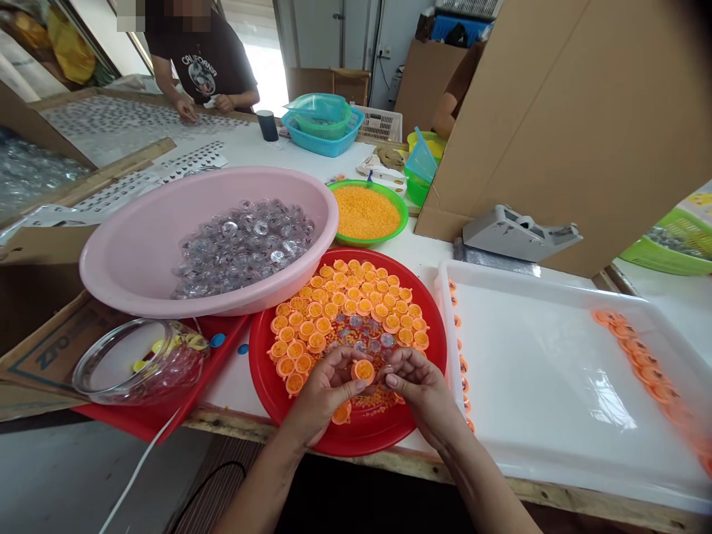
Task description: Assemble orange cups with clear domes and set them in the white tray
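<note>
Pinching an orange cup [364,371], left fingers [343,391] hover over a red tray [364,439] of cups [307,330], right fingers [409,360] curled, grip unclear.

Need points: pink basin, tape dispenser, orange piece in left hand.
Pink basin [139,248], head view, inner wall.
Tape dispenser [509,236], head view, body side.
Orange piece [364,370], head view, middle of round face.

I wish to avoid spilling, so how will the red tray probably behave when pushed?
The red tray would probably slide rather than tip, being wide and low. The orange cups and loose grains in it may shift. Its near rim reaches the wooden table edge, so it might overhang easily.
</note>
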The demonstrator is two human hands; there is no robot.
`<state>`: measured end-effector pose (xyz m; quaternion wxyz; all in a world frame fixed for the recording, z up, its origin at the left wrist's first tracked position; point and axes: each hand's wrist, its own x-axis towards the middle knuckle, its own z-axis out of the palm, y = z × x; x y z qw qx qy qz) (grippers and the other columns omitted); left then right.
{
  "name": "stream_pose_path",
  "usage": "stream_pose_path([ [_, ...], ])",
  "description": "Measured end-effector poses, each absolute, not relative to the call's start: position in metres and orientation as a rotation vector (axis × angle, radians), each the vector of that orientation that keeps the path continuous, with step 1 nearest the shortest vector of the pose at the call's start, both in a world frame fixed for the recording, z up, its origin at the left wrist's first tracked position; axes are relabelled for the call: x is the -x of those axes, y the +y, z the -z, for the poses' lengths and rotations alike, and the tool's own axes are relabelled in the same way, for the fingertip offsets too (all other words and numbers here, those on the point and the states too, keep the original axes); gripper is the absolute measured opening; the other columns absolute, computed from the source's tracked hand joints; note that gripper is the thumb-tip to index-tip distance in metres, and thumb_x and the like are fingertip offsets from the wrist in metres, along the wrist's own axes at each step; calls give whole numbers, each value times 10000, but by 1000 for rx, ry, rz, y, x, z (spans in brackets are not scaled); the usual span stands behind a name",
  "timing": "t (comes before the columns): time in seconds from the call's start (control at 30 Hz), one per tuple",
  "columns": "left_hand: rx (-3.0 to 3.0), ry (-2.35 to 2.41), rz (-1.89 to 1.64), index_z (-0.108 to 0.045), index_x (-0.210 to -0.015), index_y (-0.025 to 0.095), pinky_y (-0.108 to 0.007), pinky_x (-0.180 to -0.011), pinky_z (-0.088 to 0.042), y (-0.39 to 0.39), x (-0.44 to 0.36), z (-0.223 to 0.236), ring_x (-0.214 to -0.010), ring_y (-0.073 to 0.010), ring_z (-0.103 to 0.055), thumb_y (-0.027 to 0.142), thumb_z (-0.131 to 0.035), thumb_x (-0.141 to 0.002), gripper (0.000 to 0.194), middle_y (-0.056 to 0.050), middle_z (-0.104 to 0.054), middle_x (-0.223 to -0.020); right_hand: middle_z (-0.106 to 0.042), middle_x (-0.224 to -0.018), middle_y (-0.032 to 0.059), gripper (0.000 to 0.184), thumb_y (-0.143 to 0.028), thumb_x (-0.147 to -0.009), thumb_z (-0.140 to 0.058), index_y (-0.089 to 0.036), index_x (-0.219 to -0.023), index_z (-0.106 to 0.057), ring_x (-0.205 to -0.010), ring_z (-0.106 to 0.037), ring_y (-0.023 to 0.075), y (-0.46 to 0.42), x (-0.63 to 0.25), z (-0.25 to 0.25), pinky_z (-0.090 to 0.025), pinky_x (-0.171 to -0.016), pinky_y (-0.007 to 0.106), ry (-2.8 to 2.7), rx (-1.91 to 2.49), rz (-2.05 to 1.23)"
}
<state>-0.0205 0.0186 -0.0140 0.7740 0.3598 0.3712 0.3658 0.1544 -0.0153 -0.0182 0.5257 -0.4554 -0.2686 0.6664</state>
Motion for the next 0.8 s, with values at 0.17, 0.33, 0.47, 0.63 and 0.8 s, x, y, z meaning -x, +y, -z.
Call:
stream_pose_path([
  [0.17, -777, 839, -818, -611, -961, 192, -363, -792, -553, 18, 19, 12, -1033, -257, -581, 271, -758, -692, 316, -62, -616, -1047, -646, -814, 9, 164, -247, -740, -769, -200, -865, -674, -760, -594, 140, -16, -155, 19, -473, -785, 297, -684, 1130, -1608],
  [0.33, -757, 865, -792, -612, -968, 204, -343, -737, -559, 17, 20, 9, -1003, -247, -590, 286, -759, -687, 328, -57, -613, -1079, -620, -761, -21, 162, -217, -737, -773, -217, -827, -638, -728, -567, 111, -16, -154, 20, -440, -710, 235, -657, 1090, -1581],
  [0.47, -769, 885, -800, -634, -946, 202, -361, -789, -546, 16, 20, 10, -988, -241, -601, 293, -765, -677, 313, -53, -620, -1067, -640, -789, -4, 244, -234, -729, -777, -228, -947, -666, -747, -588, 135, -18, -155, 23, -462, -754, 284, -652, 1119, -1594],
  [0.63, -797, 905, -794, -627, -1016, 213, -333, -739, -548, 15, 20, 11, -932, -217, -605, 296, -753, -689, 360, -53, -630, -1060, -642, -812, 8, 134, -253, -758, -751, -202, -856, -675, -788, -572, 140, -19, -157, 24, -439, -748, 262, -747, 1206, -1546],
  [0.8, -833, 904, -785, -614, -1059, 216, -301, -728, -546, 15, 21, 12, -957, -213, -607, 257, -732, -719, 362, -58, -644, -1095, -597, -730, -26, 153, -248, -743, -762, -207, -803, -627, -704, -543, 113, -19, -156, 23, -435, -666, 230, -804, 1215, -1496],
])
